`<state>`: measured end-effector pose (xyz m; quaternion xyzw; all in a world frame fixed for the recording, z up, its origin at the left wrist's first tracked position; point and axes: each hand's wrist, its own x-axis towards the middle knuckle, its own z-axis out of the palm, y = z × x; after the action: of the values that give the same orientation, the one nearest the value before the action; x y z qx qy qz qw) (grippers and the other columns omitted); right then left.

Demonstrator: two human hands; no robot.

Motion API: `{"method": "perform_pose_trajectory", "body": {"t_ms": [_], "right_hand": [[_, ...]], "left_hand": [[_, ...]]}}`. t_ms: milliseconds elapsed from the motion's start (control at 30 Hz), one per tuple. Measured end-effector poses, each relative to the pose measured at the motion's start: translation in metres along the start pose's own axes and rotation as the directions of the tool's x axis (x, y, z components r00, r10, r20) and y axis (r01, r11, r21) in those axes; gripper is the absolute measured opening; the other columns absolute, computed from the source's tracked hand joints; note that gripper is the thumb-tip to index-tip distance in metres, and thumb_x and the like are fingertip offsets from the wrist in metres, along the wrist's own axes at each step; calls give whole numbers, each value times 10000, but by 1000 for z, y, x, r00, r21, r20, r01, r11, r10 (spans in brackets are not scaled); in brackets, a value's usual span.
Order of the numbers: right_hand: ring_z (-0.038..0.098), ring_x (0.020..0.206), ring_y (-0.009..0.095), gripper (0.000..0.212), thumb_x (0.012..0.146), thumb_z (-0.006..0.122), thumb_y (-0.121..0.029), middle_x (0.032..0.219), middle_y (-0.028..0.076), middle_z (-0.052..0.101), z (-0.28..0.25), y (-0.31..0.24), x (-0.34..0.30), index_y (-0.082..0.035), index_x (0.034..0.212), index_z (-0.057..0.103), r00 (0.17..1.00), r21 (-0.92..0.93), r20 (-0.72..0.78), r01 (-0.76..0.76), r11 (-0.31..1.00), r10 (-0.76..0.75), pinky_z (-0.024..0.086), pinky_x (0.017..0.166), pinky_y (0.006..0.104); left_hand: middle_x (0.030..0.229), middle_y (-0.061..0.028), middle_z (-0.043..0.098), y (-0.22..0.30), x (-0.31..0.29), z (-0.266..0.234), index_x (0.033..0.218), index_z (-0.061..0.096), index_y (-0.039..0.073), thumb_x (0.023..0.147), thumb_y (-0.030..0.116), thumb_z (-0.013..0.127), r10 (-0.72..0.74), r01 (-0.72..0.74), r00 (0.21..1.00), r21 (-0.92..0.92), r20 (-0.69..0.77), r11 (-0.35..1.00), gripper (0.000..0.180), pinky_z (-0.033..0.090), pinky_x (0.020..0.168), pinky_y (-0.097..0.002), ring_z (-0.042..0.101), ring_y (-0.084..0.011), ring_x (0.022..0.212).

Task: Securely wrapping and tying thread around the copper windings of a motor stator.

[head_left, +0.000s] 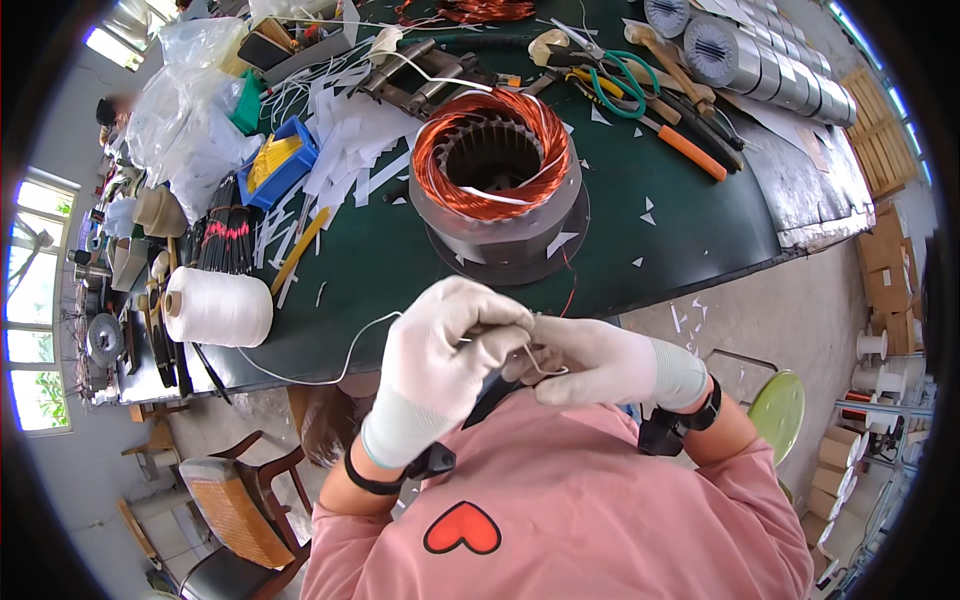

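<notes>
My gloved left hand (440, 350) and gloved right hand (610, 360) meet in front of my chest, both with fingers pinched closed. A white cord (330, 382) runs from a big white spool (222, 310) along the table edge into my left hand. Between the fingertips shows a thin, bent, hook-like metal piece (540, 364); its other end is hidden by the gloves. Just beyond my hands stands a motor stator (500, 225) with copper windings (435, 175), upright on a round base. White lacing lies on the near side of the coil.
Scissors with green handles (622, 95), pliers and an orange-handled tool (690, 152) lie at the far right. White paper strips (345, 140), a blue bin (290, 165) and plastic bags (180, 110) are on the left. A green stool (778, 415) stands at right, a chair (235, 510) at left.
</notes>
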<state>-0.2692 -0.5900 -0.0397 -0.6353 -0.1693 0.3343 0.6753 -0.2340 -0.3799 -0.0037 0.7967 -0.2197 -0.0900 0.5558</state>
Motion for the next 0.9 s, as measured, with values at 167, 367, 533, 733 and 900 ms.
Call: {"method": "perform_pose_trajectory", "body": {"t_ms": [167,367,533,733,900], "right_hand": [[566,992,84,394,982,669,-270,1079,30,620,8,-6,8,17,1240,588,969,312,-237,13,950,64,481,899,263],[597,895,63,330,948,715,-186,991,4,665,9,-4,3,31,1181,632,919,277,-390,59,959,56,499,802,224],[598,789,43,165,933,708,-122,897,8,715,2,-8,-7,19,1010,741,900,96,-437,59,994,-11,495,714,214],[515,746,17,107,947,666,-90,853,-32,615,-1,-3,-13,1,986,708,844,180,-513,282,942,-155,431,671,199],[500,789,15,103,938,666,-84,943,-20,596,-1,2,-12,3,982,698,825,156,-544,281,947,-155,414,692,191]], "left_hand": [[888,-65,673,1,-7,9,891,724,80,792,104,759,178,-146,975,219,-132,965,108,516,762,-348,640,-263,865],[884,-74,664,-4,-11,17,899,687,66,805,81,751,223,-183,959,216,-175,959,115,519,768,-351,642,-266,873],[912,-92,679,-5,-15,24,946,653,30,875,-20,657,-32,19,990,-99,-134,995,86,530,759,-306,665,-198,835],[884,-69,699,4,-11,14,1010,642,-41,972,18,588,-214,114,950,-386,-226,916,88,545,716,-224,675,-96,774],[924,-27,679,4,-9,29,1051,698,-36,909,-20,664,-345,272,933,-431,-99,860,146,514,696,-206,643,-56,784]]}}
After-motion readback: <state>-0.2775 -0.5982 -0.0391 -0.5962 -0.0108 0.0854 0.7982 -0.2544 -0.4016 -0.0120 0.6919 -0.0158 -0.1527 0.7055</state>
